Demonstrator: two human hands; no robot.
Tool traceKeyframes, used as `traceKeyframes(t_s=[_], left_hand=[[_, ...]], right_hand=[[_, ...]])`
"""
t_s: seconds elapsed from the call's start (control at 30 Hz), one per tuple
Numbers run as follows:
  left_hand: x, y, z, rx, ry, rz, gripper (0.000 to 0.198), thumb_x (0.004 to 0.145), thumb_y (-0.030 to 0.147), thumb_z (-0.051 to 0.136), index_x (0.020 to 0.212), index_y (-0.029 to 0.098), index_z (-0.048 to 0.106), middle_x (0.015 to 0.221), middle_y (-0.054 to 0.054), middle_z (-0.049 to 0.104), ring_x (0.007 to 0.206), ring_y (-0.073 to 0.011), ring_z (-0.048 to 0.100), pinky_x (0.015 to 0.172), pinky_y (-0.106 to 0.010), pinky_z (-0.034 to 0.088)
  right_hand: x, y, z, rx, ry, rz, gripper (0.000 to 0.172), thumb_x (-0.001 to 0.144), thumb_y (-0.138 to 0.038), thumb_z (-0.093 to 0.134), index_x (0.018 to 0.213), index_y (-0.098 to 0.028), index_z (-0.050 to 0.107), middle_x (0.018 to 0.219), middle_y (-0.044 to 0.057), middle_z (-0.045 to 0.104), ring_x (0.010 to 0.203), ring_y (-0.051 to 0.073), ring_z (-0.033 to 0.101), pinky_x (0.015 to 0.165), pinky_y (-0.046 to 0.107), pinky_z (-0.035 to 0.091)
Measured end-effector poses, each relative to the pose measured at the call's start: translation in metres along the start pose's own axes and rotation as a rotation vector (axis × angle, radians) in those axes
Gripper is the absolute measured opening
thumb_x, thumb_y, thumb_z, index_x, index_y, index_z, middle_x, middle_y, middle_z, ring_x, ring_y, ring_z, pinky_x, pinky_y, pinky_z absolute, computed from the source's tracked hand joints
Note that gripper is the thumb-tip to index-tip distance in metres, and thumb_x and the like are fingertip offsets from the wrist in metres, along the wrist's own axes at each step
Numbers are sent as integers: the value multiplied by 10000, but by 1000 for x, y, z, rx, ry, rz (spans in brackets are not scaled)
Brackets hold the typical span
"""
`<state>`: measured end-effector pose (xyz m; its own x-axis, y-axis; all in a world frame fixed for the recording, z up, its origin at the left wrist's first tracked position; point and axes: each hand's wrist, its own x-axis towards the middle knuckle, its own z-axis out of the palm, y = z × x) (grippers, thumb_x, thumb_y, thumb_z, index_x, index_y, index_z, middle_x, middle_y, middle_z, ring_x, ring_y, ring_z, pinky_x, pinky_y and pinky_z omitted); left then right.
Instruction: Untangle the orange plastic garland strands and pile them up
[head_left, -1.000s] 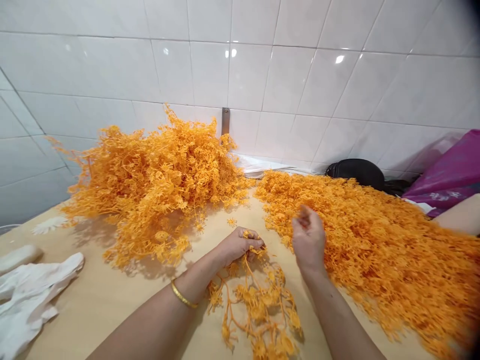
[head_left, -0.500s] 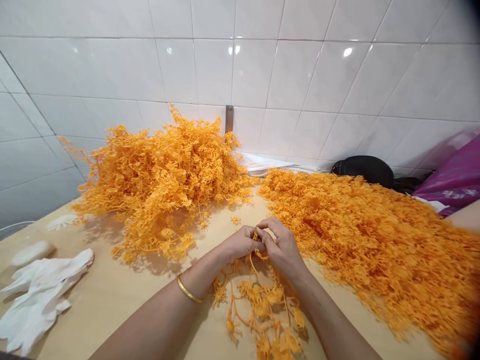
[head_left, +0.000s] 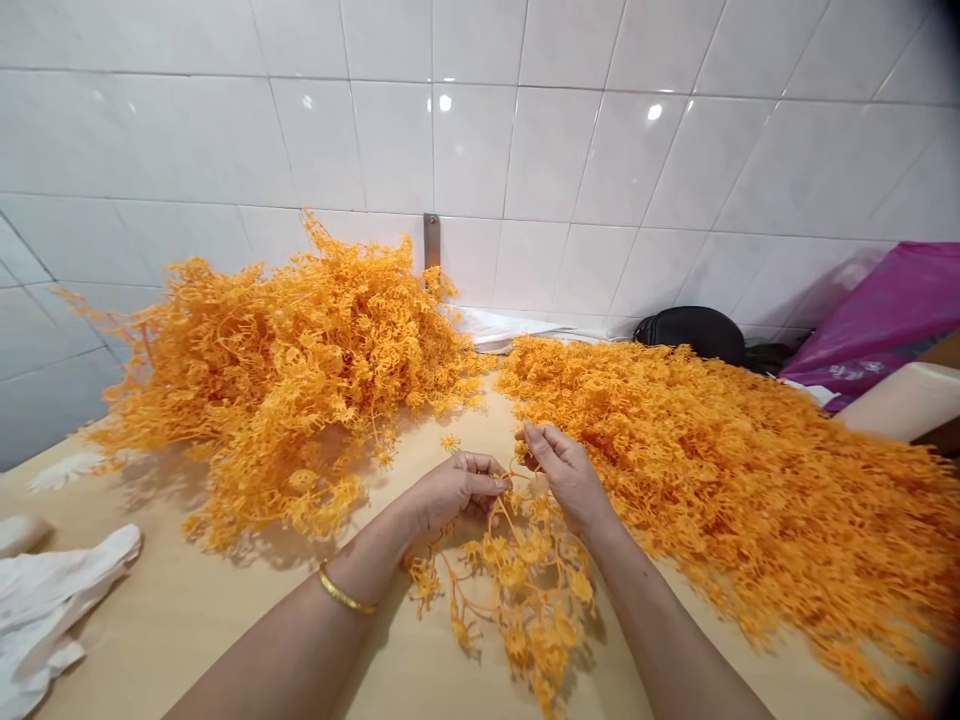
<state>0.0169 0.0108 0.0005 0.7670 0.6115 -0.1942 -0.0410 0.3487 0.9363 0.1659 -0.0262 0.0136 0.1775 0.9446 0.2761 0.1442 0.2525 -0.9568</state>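
An orange plastic flower sprig [head_left: 529, 630] hangs down toward me between my forearms, its thin branches tipped with small spiky blossoms. My left hand [head_left: 454, 490], a gold bangle on its wrist, is closed around the sprig's stem near the top. With thumb and fingers, my right hand [head_left: 566, 475] pinches a small orange end of the sprig, a short way to the right. Part of the stem shows between the two hands. One loose orange blossom [head_left: 450, 442] lies on the table just beyond my left hand.
A tall heap of orange sprigs [head_left: 292, 370] stands at left. A flatter orange pile [head_left: 720, 460] spreads along the right. White gloves [head_left: 60, 600] lie at the left edge. Against the tiled wall [head_left: 465, 140] are a black case [head_left: 690, 332] and a purple bag [head_left: 885, 310].
My hands were together at the stem; now the right hand has drawn away to the right with a small end of the sprig. The view has swung slightly to the right.
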Motion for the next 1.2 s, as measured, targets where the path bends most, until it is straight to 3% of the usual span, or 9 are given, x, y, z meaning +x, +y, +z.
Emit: traceKeyframes(t_s=[0.1,0.2,0.37,0.47,0.63,0.93,1.2], left_hand=[[-2,2,0,-9,7,-13,188,610,245,626,698,137,499,532,16,516,431,-129,543,458,-245,402],[-2,2,-1,-16,-6,-17,190,613,240,618,710,143,487,552,3,535,483,-145,570,485,-244,405],[4,0,-3,-46,13,45,201,597,233,641,694,130,499,516,48,460,357,-14,358,397,-161,273],[8,0,-3,-12,42,86,224,577,249,663,674,115,512,520,41,453,392,-17,354,392,-158,236],[10,1,2,21,35,116,239,587,281,659,681,119,511,522,38,460,413,-34,387,412,-167,264],[7,6,10,36,32,187,243,596,306,652,661,120,509,517,46,429,419,-31,374,417,-167,259],[6,13,14,94,28,200,214,609,293,633,658,126,509,508,49,418,423,-29,350,417,-164,256]], right_hand=[[0,3,-1,14,-44,44,281,674,-411,583,821,-172,580,703,-8,536,634,116,465,591,236,372],[1,11,-1,-57,-17,36,219,672,-375,585,751,-170,582,629,-18,522,579,113,451,545,234,358],[-1,13,6,-110,256,-80,220,739,-373,499,630,-182,493,565,-35,456,529,100,407,517,224,332],[-4,10,15,-159,409,-105,222,773,-379,448,669,-185,475,577,-31,458,538,105,419,530,228,333],[-7,6,20,-224,536,-133,217,802,-370,402,680,-193,436,579,-30,469,554,113,443,547,230,326],[-9,-6,19,-307,587,-219,220,812,-367,384,674,-198,413,584,-26,452,552,118,428,549,236,315],[-6,-7,19,-109,619,-213,250,798,-400,409,650,-199,409,582,-46,420,514,92,389,529,221,317]])
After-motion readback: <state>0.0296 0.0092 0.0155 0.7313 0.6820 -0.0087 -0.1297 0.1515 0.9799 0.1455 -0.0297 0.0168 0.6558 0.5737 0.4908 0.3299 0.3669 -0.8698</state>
